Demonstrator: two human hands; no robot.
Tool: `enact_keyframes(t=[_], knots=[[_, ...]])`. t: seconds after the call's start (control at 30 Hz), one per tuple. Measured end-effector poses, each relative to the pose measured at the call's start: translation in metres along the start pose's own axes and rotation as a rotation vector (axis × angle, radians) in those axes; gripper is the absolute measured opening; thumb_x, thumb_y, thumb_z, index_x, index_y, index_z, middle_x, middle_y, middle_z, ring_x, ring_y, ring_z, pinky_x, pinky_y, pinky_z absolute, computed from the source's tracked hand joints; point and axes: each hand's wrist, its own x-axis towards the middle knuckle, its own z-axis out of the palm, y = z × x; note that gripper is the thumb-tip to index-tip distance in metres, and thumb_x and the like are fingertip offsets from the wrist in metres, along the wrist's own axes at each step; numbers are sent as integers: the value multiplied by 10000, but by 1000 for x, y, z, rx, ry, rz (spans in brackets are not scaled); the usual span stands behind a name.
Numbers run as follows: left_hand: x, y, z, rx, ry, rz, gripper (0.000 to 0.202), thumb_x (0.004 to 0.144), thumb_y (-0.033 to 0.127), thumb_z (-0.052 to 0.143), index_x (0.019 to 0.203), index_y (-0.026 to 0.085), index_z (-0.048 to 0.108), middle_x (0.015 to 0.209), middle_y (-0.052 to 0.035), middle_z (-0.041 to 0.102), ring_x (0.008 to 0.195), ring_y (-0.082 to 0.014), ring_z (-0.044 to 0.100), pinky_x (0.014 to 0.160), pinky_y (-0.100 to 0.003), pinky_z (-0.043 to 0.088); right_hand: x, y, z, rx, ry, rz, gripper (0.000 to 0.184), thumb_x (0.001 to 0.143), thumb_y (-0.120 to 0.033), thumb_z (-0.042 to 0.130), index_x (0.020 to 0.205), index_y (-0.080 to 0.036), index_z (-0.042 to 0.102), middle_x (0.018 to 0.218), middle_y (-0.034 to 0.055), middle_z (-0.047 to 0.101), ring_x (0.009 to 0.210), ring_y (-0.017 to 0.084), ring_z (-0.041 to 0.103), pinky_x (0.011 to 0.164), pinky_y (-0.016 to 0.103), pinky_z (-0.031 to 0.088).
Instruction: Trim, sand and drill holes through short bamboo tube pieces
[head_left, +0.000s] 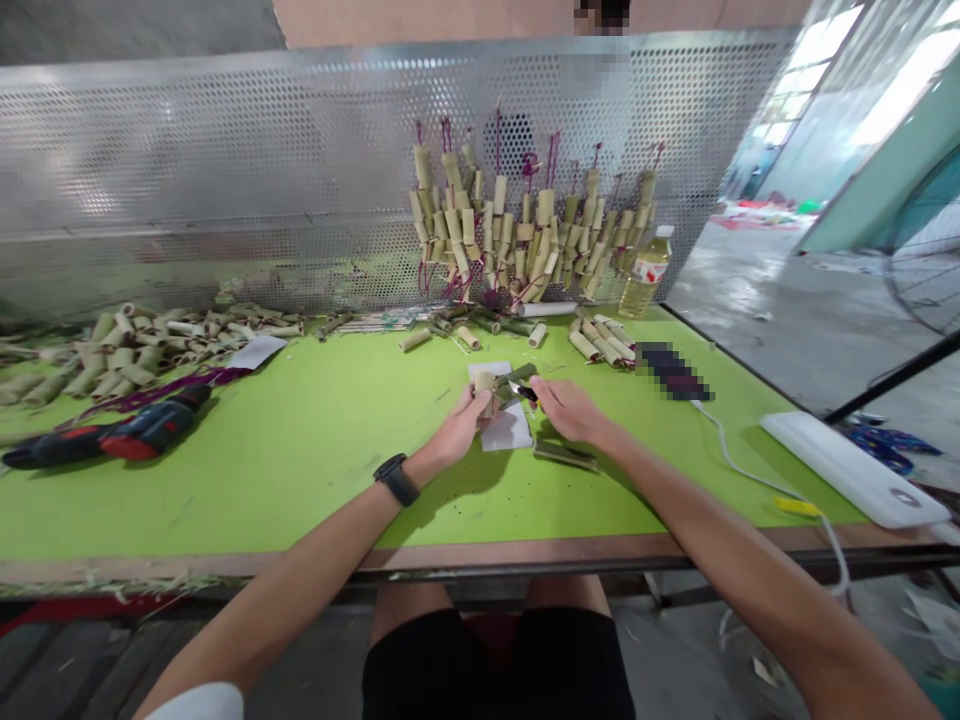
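Over the green tabletop, my left hand, with a dark watch on its wrist, is closed around a short bamboo tube held upright. My right hand grips a black and yellow utility knife, its blade pointing left, a short way from the tube. Beneath the hands lies white paper. A greenish bamboo piece sits just behind the blade. Nearer to me, another bamboo piece rests below my right hand. Small dark specks dot the table there.
Strung bamboo tubes hang along the perforated metal panel. To the left are a bamboo pile and a power drill. A bottle of yellow liquid, loose tubes and a white elongated device with a cable stand right.
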Motion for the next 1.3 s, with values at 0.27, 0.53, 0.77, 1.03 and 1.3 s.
enact_keyframes(t=[0.27, 0.53, 0.77, 1.03, 1.3], knots=[[2, 4, 1, -83, -39, -39, 359, 1041, 469, 673, 1303, 228, 631, 1017, -60, 659, 941, -195, 649, 980, -381, 588, 1, 4, 5, 13, 28, -70, 669, 1162, -530, 88, 711, -248, 495, 650, 40, 576, 555, 178, 480, 583, 321, 378], [-3, 4, 6, -131, -196, -15, 427, 996, 567, 709, 1243, 222, 668, 981, -52, 623, 946, -201, 625, 985, -398, 569, 2, 0, 9, -4, 66, -75, 631, 1172, -464, 170, 643, -253, 442, 624, 43, 555, 559, 176, 497, 589, 329, 341], [-8, 4, 8, -37, -224, 29, 561, 980, 637, 700, 1349, 220, 633, 955, -46, 600, 908, -217, 598, 979, -427, 551, -1, -7, 7, -50, 69, -29, 613, 1158, -423, 183, 657, -245, 489, 618, 51, 558, 547, 173, 475, 580, 326, 383], [-25, 18, 14, 163, -328, 86, 581, 1033, 733, 549, 1235, 194, 631, 924, -49, 605, 902, -219, 587, 940, -409, 514, 5, 0, 4, -103, 227, 148, 655, 1160, -388, 143, 710, -216, 587, 613, 61, 526, 515, 180, 481, 545, 336, 405], [-18, 10, 23, -106, -203, 25, 425, 1006, 553, 711, 1197, 200, 572, 841, 2, 583, 745, -156, 546, 745, -329, 475, 10, 7, -4, -81, 260, 197, 658, 1163, -385, 152, 672, -219, 557, 603, 72, 538, 523, 188, 514, 555, 340, 409]])
